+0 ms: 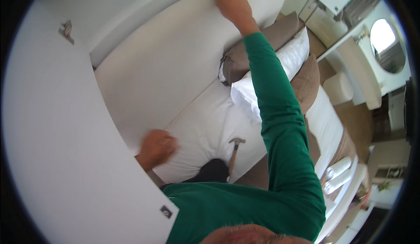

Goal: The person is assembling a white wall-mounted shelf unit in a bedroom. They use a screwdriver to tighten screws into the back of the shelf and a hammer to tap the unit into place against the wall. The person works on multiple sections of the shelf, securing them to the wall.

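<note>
My right hand (234, 5) reaches to the far top of the view, its index finger stretched out at the upper edge of the pale padded headboard (162, 51). I see nothing held in it, though the fingertip runs close to the picture's edge. Beside the edge of a large white door panel (74, 134), my left hand (157, 148) is smeared by motion; its fingers look curled, and whether they hold anything cannot be made out. A claw hammer (233, 156) with a wooden handle lies on the white bedding (210, 117), next to my dark-clad knee.
A metal hinge (66, 32) is fixed on the door panel, and a small dark fitting (166, 212) sits near its lower corner. Brown cushions (262, 43) and a white pillow (249, 97) lie under my right arm. Rolled white towels (338, 174) rest farther right. A dressing table (363, 64) stands beyond.
</note>
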{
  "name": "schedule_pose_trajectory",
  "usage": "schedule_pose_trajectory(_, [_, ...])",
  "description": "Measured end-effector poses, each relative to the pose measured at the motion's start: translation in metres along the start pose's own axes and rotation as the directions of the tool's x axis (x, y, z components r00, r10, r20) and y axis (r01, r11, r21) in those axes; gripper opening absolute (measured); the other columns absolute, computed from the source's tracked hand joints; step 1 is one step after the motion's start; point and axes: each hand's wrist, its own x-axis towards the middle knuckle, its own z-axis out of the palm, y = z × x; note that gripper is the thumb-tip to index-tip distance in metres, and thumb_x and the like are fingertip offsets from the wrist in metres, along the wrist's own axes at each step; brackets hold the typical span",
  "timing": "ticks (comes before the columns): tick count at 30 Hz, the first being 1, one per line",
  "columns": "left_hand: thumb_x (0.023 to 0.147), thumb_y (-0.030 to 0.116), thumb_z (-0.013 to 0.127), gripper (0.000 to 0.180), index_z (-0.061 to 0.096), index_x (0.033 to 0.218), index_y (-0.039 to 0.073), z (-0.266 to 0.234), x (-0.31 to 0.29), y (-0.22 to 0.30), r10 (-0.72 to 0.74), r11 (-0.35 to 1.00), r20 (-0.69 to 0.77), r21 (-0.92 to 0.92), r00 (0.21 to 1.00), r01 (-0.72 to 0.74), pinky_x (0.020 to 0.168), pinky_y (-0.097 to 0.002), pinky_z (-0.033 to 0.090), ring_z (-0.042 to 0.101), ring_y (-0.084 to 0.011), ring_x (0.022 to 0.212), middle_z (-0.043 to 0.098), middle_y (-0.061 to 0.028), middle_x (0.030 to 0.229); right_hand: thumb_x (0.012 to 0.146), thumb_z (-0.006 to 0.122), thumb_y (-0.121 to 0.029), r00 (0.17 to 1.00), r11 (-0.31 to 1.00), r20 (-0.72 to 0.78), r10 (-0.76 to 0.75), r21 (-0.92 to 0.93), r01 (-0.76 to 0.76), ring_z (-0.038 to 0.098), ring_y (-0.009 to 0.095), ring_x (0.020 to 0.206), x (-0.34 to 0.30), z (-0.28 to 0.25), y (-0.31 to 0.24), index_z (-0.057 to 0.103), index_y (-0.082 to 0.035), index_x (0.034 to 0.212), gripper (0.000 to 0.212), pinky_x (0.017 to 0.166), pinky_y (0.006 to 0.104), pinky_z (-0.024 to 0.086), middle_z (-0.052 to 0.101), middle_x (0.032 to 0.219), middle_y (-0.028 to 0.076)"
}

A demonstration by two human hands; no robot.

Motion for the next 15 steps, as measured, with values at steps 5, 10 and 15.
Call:
schedule_pose_trajectory(5, [0.089,0.017,0.089,0.051,0.067,0.135,0.016,0.059,0.167,0.104,0.068,0.83,-0.367,-0.495,0.928,-0.257,0.081,-0.0389,0.054,0.069,-0.0269,0.097,0.068,-0.008,0.11,0.107,0.05,-0.018,0.997,0.997,0.061,-0.049,0.061,0.045,0.073,0.045,0.089,0.0,-0.003,0.008,0.061,-0.009,0.149,0.044,0.078,0.0573,0.059,0.076,0.097,0.024])
schedule_pose_trajectory(10, [0.095,0.017,0.081,0.038,0.066,0.127,0.006,0.026,0.313,0.105,-0.038,0.898,-0.916,-0.207,0.4,-0.389,0.089,-0.0362,0.052,0.065,-0.0266,0.101,0.067,-0.0104,0.116,0.107,0.049,-0.017,0.982,0.995,0.18,0.06,0.063,-0.072,0.074,0.046,0.097,0.003,-0.015,0.008,0.063,-0.009,0.145,0.041,0.084,0.057,0.059,0.077,0.101,0.026])
schedule_pose_trajectory(15, [0.103,0.024,0.068,0.025,0.066,0.118,0.003,-0.039,0.388,0.049,-0.189,0.978,-0.963,-0.202,0.191,-0.05,0.092,-0.0317,0.048,0.056,-0.0197,0.096,0.062,-0.0065,0.106,0.108,0.048,-0.019,0.998,0.994,0.066,-0.017,0.109,0.009,0.076,0.044,0.096,0.003,-0.009,0.019,0.07,-0.004,0.128,0.034,0.085,0.0542,0.062,0.077,0.101,0.028])
